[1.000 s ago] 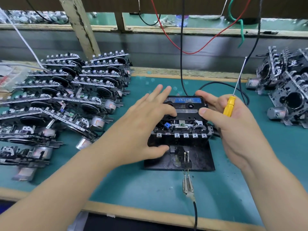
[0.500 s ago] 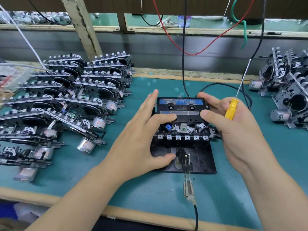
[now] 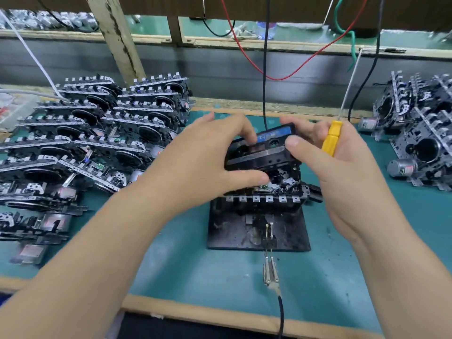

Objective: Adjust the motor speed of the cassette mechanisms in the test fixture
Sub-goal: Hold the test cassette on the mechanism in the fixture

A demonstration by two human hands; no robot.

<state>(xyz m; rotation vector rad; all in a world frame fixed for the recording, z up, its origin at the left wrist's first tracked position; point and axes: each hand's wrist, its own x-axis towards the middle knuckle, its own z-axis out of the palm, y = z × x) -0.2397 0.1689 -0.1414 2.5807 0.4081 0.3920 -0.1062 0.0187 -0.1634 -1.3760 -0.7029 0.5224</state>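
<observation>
Both the left hand (image 3: pixel 208 152) and right hand (image 3: pixel 342 167) pinch the cassette (image 3: pixel 259 152) by its ends, screwdriver (image 3: pixel 330 138) tucked under right fingers; it looks light, rigid plastic, edges grip best

Red wire (image 3: pixel 281 75) loops at the back — green wire (image 3: pixel 352 42) beside it.

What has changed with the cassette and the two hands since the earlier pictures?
The cassette, which lay flat in the mechanism, is now tilted up, gripped by the left hand and right hand. The yellow screwdriver stays in the right hand; the fixture has not moved.
</observation>
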